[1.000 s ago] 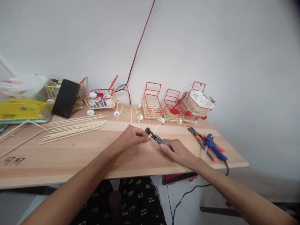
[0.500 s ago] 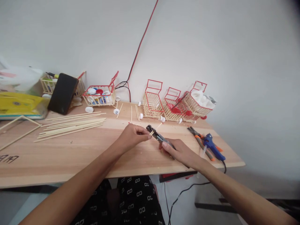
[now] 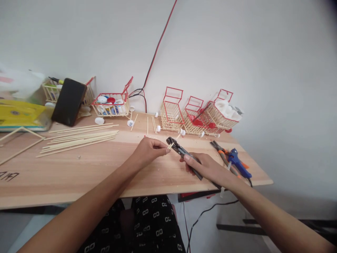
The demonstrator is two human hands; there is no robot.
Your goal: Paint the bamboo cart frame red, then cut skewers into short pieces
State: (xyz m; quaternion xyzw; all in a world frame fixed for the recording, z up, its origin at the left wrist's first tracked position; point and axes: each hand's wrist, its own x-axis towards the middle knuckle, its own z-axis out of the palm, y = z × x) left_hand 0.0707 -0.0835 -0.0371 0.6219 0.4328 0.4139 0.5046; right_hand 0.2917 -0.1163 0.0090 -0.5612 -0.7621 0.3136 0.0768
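Over the middle of the wooden table, my left hand (image 3: 152, 149) is closed, pinching thin wooden sticks (image 3: 170, 146) between thumb and fingers. My right hand (image 3: 201, 166) wraps round the handles of dark metal pliers (image 3: 180, 150). The pliers' head lies at the sticks, just beyond my left fingertips. One stick end pokes out past the jaws toward the back. Whether the jaws are clamped on the sticks is too small to tell.
Long sticks (image 3: 81, 140) lie in a bundle at left. Small stick-built carts (image 3: 172, 116) with red rims stand along the wall, one cart (image 3: 112, 105) holding bottle caps. A phone (image 3: 68, 102) leans at left. A blue glue gun (image 3: 239, 163) and orange-handled pliers (image 3: 222, 153) lie at right.
My right hand and the pliers have shifted slightly right, and the handles look spread wider. My left hand keeps its pinch on the sticks. The whole view has moved a little.
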